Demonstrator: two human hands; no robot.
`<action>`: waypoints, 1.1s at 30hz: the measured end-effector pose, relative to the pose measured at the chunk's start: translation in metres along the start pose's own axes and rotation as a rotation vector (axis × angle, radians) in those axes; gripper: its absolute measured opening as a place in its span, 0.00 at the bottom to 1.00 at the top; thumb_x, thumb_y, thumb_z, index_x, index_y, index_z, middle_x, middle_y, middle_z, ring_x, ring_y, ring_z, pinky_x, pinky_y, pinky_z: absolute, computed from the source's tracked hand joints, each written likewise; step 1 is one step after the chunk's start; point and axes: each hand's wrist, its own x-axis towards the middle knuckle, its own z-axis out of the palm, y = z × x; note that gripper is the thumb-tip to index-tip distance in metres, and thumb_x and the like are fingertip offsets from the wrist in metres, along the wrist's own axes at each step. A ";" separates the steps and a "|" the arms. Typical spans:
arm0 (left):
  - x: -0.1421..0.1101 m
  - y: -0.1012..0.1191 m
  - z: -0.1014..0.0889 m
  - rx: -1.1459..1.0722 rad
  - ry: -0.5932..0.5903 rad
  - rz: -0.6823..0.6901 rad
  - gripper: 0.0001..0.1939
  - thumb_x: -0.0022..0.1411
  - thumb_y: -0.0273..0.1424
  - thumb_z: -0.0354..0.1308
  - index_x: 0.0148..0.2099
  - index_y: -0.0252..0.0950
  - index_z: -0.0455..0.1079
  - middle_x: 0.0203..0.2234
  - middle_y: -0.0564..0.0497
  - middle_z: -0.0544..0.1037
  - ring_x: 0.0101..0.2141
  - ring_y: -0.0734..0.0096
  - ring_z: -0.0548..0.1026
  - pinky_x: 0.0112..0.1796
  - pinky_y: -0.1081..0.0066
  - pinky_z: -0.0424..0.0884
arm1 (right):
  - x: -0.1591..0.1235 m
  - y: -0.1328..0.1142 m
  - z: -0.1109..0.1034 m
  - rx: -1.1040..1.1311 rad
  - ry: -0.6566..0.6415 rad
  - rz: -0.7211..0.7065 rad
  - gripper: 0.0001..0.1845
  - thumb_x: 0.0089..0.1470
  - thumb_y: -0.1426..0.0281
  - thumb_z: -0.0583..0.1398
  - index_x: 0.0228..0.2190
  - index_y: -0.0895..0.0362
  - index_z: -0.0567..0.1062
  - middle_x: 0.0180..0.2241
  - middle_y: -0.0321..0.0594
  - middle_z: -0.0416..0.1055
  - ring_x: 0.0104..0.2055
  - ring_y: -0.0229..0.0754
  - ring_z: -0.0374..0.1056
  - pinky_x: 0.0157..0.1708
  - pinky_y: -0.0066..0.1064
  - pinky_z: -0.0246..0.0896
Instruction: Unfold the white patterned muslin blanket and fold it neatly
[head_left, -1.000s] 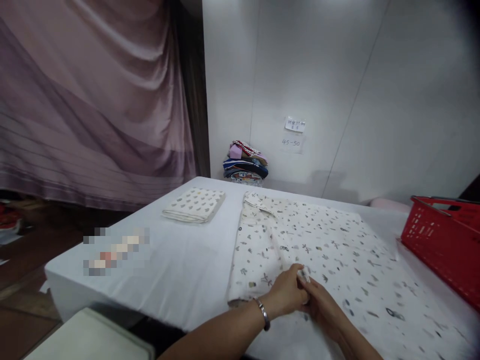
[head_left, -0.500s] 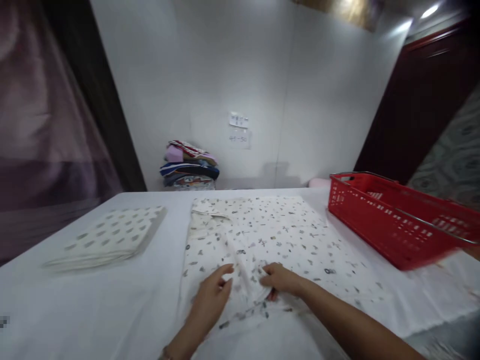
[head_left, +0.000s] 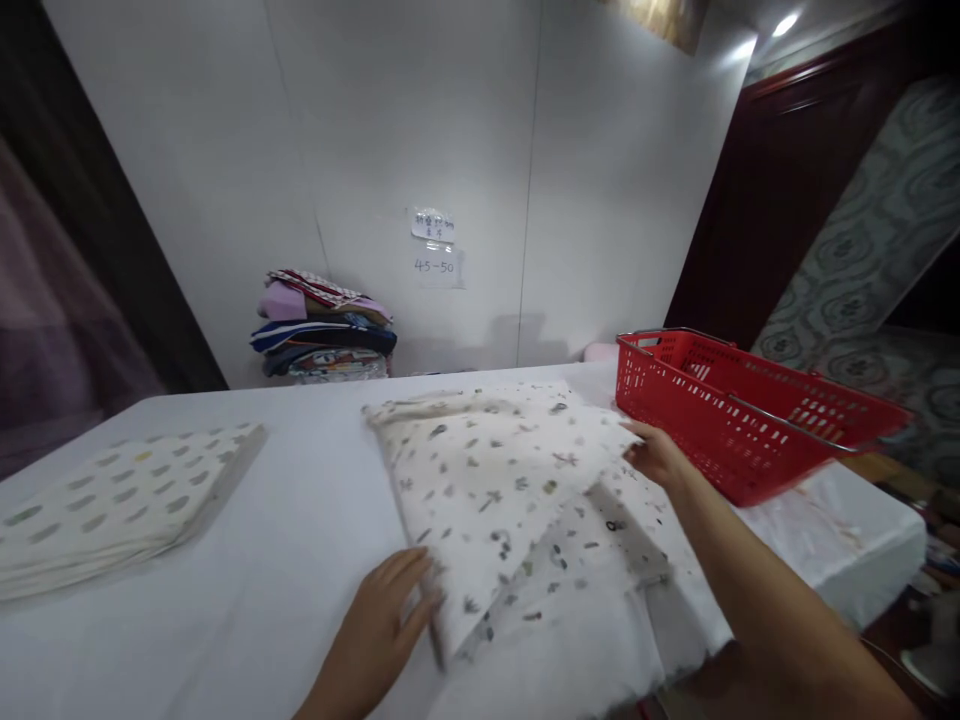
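Note:
A white cloth with small dark prints (head_left: 495, 480) lies partly folded on the white-covered table (head_left: 315, 520), its upper layer lifted and turned over the lower one. My left hand (head_left: 382, 620) rests flat with fingers stretched against the cloth's near left edge. My right hand (head_left: 656, 455) grips the far right corner of the lifted layer, close to the red basket (head_left: 742, 410).
A folded spotted cloth (head_left: 112, 500) lies at the table's left. A stack of coloured folded fabrics (head_left: 322, 325) stands against the white wall, under a paper note (head_left: 433, 240). The table's right edge drops off beyond the basket.
My right hand has left the cloth's middle and swung out to the right with a layer of it. My left hand has slid to the near left edge. The view has turned right.

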 end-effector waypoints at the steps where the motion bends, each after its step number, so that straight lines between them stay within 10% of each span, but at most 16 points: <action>1: -0.003 0.003 0.005 -0.006 -0.034 0.021 0.20 0.57 0.43 0.52 0.50 0.43 0.70 0.50 0.49 0.72 0.52 0.58 0.67 0.53 0.56 0.64 | -0.007 0.007 -0.025 -0.004 0.058 0.011 0.04 0.51 0.71 0.57 0.25 0.56 0.66 0.19 0.34 0.66 0.17 0.32 0.62 0.17 0.21 0.62; 5: -0.012 0.015 0.022 -0.023 -0.166 0.115 0.22 0.56 0.44 0.55 0.52 0.47 0.68 0.51 0.50 0.70 0.51 0.57 0.67 0.52 0.56 0.65 | -0.044 0.064 -0.094 -0.043 0.217 0.150 0.08 0.51 0.74 0.56 0.23 0.55 0.63 0.14 0.33 0.62 0.15 0.32 0.61 0.15 0.21 0.58; 9: -0.008 0.039 0.026 -0.001 -0.178 0.201 0.21 0.56 0.41 0.56 0.52 0.44 0.67 0.53 0.48 0.67 0.52 0.56 0.64 0.53 0.54 0.62 | -0.063 0.101 -0.113 -0.075 0.173 0.244 0.07 0.49 0.71 0.60 0.25 0.56 0.64 0.17 0.36 0.67 0.16 0.34 0.63 0.15 0.23 0.58; 15: 0.005 0.083 0.035 0.045 -0.216 0.279 0.18 0.56 0.31 0.55 0.51 0.41 0.66 0.49 0.48 0.68 0.50 0.60 0.63 0.52 0.57 0.57 | -0.053 0.078 -0.102 -0.200 0.239 0.177 0.07 0.49 0.74 0.60 0.27 0.57 0.64 0.16 0.32 0.65 0.17 0.35 0.66 0.16 0.23 0.61; 24: 0.010 0.072 0.040 0.201 -0.353 0.098 0.14 0.59 0.29 0.48 0.46 0.38 0.68 0.42 0.47 0.71 0.44 0.62 0.67 0.43 0.63 0.61 | -0.041 0.011 -0.096 -0.212 0.213 0.008 0.06 0.52 0.71 0.60 0.27 0.58 0.65 0.22 0.33 0.67 0.22 0.31 0.67 0.20 0.18 0.60; 33: 0.016 0.068 0.040 0.221 -0.373 0.110 0.15 0.62 0.35 0.48 0.48 0.36 0.68 0.42 0.46 0.71 0.44 0.61 0.67 0.43 0.65 0.63 | -0.070 0.060 -0.124 -0.480 0.311 0.206 0.08 0.46 0.75 0.62 0.21 0.58 0.66 0.11 0.32 0.64 0.15 0.35 0.63 0.13 0.21 0.54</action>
